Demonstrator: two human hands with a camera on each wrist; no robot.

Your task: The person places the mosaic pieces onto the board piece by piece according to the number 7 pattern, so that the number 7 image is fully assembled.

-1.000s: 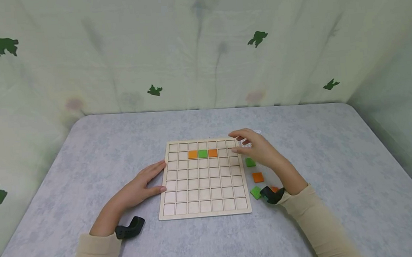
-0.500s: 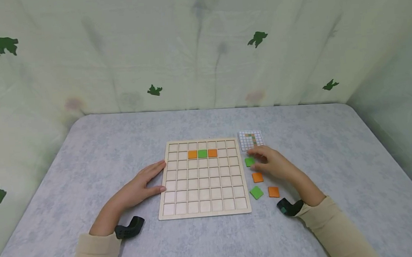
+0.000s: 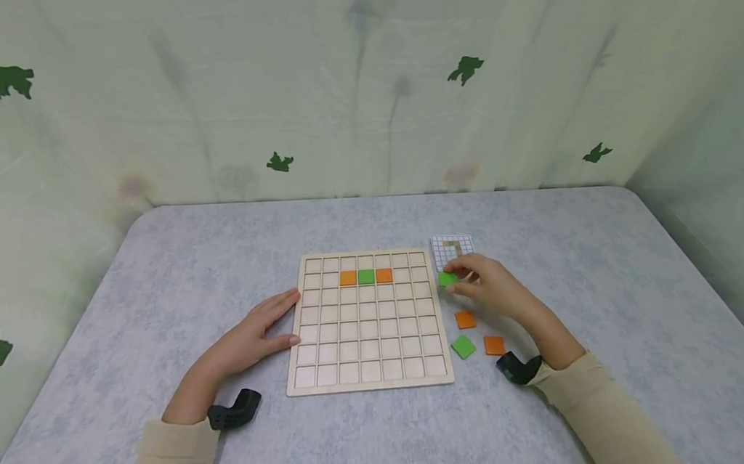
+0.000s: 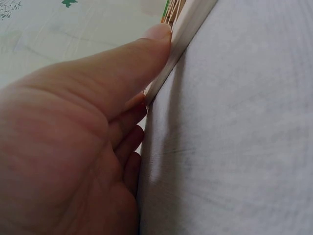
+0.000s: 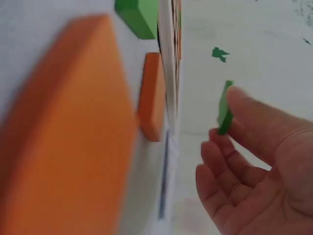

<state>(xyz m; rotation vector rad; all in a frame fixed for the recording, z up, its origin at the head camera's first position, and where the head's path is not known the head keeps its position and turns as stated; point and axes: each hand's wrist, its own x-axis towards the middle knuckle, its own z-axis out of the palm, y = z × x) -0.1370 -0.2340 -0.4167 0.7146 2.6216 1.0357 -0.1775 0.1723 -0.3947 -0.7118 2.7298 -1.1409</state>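
Up comes the green tile [image 3: 446, 278], off the table [image 3: 388, 438] since 0.5 s ago! The right hand [image 3: 496, 286] has its grip clamped on it, thumb against fingers, just right of the board [image 3: 368, 330]. The left hand [image 3: 249, 343], grip apart, touches the board's left edge, presumably steadying it; 3 loose tiles [image 3: 463, 347] lie handy.

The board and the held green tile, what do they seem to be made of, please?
Board: probably wood, matte; its pale tan colour and bare-looking edge suggest so.
Green tile: painted wood or plastic, I can't tell which; its colour is even and its faces look smooth.
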